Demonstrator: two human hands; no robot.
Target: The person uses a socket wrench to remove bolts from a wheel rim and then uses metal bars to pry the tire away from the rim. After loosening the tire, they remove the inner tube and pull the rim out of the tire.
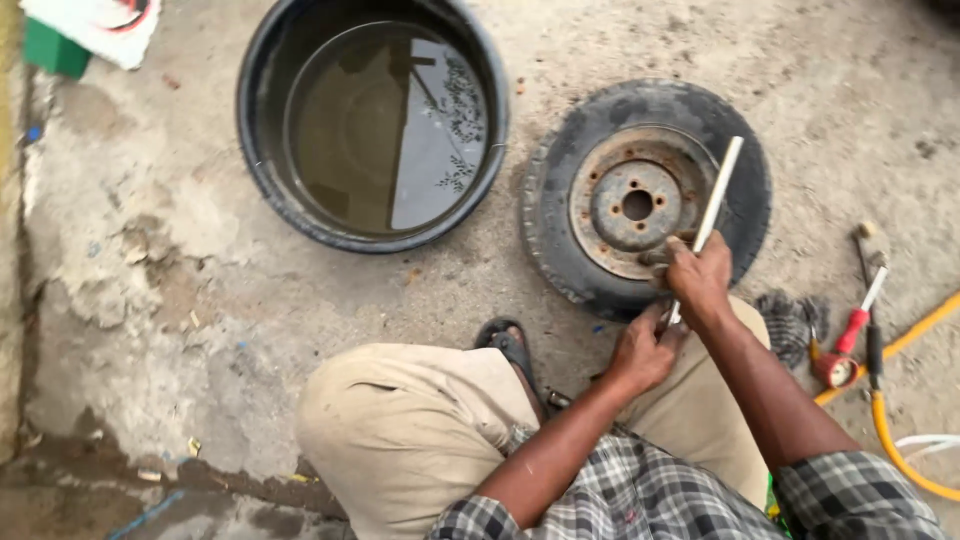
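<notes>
Both hands, left hand (640,352) and right hand (697,277), clamp a white rod (712,212) at the wheel's (645,195) five o'clock; tyre not off yet.

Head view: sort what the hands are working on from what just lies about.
In hand:
- white rod, gripped by right hand and left hand
- small tyre with rusty rim, under the rod

Lying about:
- black tub of water
- red-handled tool
- yellow hose
- dark rag
</notes>
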